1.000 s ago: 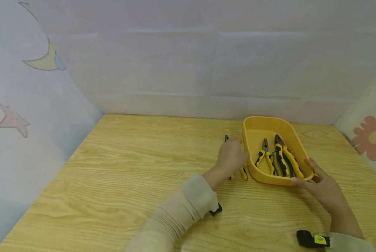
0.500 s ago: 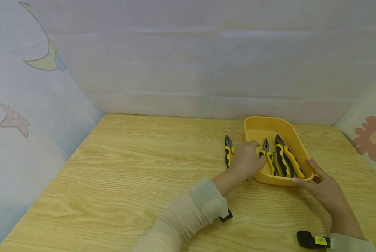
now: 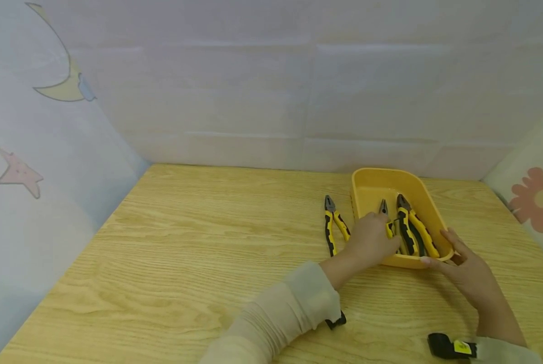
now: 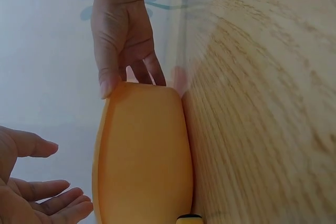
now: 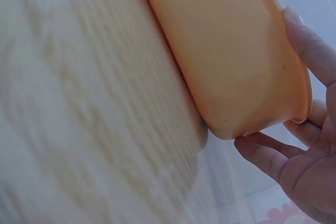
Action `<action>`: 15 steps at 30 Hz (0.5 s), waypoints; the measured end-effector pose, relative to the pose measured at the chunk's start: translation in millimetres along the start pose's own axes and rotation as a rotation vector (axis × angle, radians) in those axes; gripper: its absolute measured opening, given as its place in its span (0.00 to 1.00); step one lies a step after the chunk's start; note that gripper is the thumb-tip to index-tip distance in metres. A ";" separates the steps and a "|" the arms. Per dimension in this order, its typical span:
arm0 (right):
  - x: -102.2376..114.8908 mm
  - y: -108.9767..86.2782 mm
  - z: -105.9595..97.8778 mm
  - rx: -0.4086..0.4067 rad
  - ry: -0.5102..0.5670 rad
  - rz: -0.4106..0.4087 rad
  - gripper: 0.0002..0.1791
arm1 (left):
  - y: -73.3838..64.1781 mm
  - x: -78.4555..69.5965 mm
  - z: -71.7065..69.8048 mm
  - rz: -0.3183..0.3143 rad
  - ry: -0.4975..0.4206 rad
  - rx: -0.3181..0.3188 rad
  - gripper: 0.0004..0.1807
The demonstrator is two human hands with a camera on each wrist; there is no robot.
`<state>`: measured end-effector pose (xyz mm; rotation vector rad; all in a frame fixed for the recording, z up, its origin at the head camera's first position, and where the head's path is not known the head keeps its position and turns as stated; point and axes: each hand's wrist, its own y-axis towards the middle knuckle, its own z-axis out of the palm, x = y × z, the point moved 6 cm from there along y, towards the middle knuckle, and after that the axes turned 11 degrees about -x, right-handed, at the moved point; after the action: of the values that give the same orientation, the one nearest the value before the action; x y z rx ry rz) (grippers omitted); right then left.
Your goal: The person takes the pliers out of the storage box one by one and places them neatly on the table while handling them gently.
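On the table [image 3: 208,227], my feed shows the tray [image 3: 375,193] toward the right, its near right corner gripped by the right hand [image 3: 469,275], likely to stop it sliding. The left hand [image 3: 370,240], fingers parted and grasping nothing, hangs over pliers [image 3: 405,226] inside; a loose pair [image 3: 329,218] lies just outside, handles spread
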<state>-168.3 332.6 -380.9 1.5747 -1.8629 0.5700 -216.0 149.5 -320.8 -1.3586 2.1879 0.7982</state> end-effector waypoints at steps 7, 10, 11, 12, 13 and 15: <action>0.1 0.2 0.4 -0.001 0.004 -0.006 0.45 | 4.5 -1.6 7.0 0.011 0.054 0.023 0.23; -0.6 0.2 0.1 0.002 0.002 0.003 0.45 | 7.0 -1.9 12.0 -0.016 0.019 0.056 0.24; -0.8 0.4 0.0 0.001 -0.002 0.007 0.45 | 7.8 -2.1 13.9 -0.025 0.005 0.066 0.25; -1.0 0.5 0.1 0.003 -0.001 0.011 0.45 | 8.6 -2.2 15.7 -0.036 -0.010 0.075 0.25; -1.1 0.7 0.4 0.004 -0.001 0.013 0.45 | 9.5 -2.2 17.4 -0.045 -0.020 0.083 0.25; -1.0 1.4 0.7 0.007 -0.009 0.019 0.45 | 11.4 -1.8 19.7 -0.058 -0.026 0.094 0.25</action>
<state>-169.7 333.1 -382.0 1.5683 -1.8864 0.5786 -224.3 167.9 -331.4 -1.3513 2.1282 0.6792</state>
